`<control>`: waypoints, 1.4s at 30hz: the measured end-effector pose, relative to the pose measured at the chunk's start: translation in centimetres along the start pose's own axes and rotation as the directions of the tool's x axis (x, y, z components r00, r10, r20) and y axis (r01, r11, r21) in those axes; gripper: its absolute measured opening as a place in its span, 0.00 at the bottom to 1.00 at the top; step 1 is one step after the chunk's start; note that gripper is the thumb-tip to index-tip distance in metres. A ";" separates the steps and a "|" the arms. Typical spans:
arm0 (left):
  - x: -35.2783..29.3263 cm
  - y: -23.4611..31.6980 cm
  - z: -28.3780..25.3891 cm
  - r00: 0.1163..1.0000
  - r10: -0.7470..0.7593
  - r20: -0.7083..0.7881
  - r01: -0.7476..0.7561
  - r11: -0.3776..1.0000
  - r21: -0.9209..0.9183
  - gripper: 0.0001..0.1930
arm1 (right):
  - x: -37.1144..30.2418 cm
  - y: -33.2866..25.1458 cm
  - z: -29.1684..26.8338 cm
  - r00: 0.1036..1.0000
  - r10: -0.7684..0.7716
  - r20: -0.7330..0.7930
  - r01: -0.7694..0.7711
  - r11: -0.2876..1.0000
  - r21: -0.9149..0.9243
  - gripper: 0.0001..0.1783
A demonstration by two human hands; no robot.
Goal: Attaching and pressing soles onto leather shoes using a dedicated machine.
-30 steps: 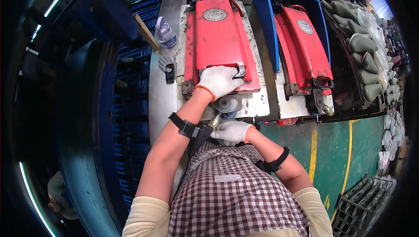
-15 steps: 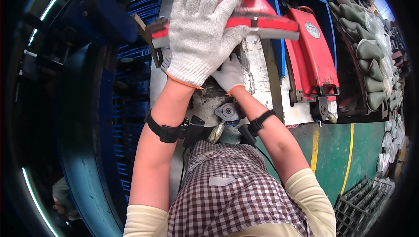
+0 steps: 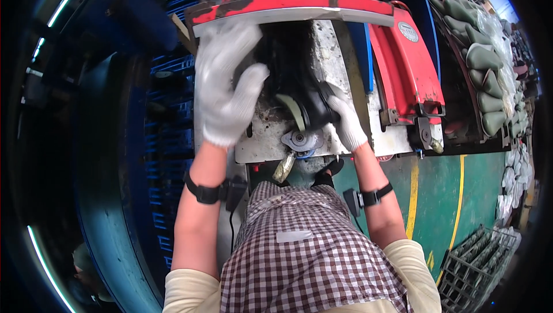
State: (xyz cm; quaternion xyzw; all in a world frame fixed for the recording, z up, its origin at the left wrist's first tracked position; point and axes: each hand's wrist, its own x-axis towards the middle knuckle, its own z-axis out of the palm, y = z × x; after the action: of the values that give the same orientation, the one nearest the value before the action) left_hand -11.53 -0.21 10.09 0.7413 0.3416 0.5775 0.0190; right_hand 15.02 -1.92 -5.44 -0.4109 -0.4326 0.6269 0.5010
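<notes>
My right hand (image 3: 346, 118), in a white knit glove, is closed on the side of a black boot (image 3: 313, 99). A pale green sole piece (image 3: 291, 110) shows along the boot's near end; its far part is blurred and lost in shadow. The boot is beneath the raised red lid (image 3: 288, 9) of a press. My left hand (image 3: 227, 91), gloved too, is open left of the boot, thumb apart from the fingers. Motion smears it, its fingertips are just below the lid's metal edge, and nothing shows in it.
A round grey metal fitting (image 3: 301, 138) sits at the near edge of the worn metal table (image 3: 262, 147). To the right stands a second red press cover (image 3: 406, 71) beside a blue frame (image 3: 368, 54). Several green soles (image 3: 485, 59) fill a rack farther right.
The red lid has swung up and away. My left hand has come down and nearer from it. My right hand has moved right, and the boot has come into view beside it.
</notes>
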 end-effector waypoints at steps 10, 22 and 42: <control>-14.5 2.6 1.0 0.162 -0.749 0.642 0.508 -0.495 -0.705 0.32 | -10.9 -3.1 4.3 0.959 0.179 0.221 -0.236 0.933 0.271 0.44; -16.1 6.1 -3.6 0.016 -0.856 0.516 0.441 -0.457 -0.772 0.21 | -11.2 -3.1 7.7 0.895 0.377 0.240 -0.425 0.884 0.194 0.28; -13.8 11.4 -5.6 0.345 -0.906 0.244 0.745 0.106 -0.659 0.37 | -10.2 3.9 7.7 0.776 0.441 0.451 -0.607 0.715 0.346 0.29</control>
State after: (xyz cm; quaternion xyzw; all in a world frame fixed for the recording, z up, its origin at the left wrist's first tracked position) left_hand -12.31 -18.25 5.16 0.2823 0.4597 0.6204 0.5692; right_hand 8.33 -13.43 -6.09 -0.2694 -0.2080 0.8904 0.3023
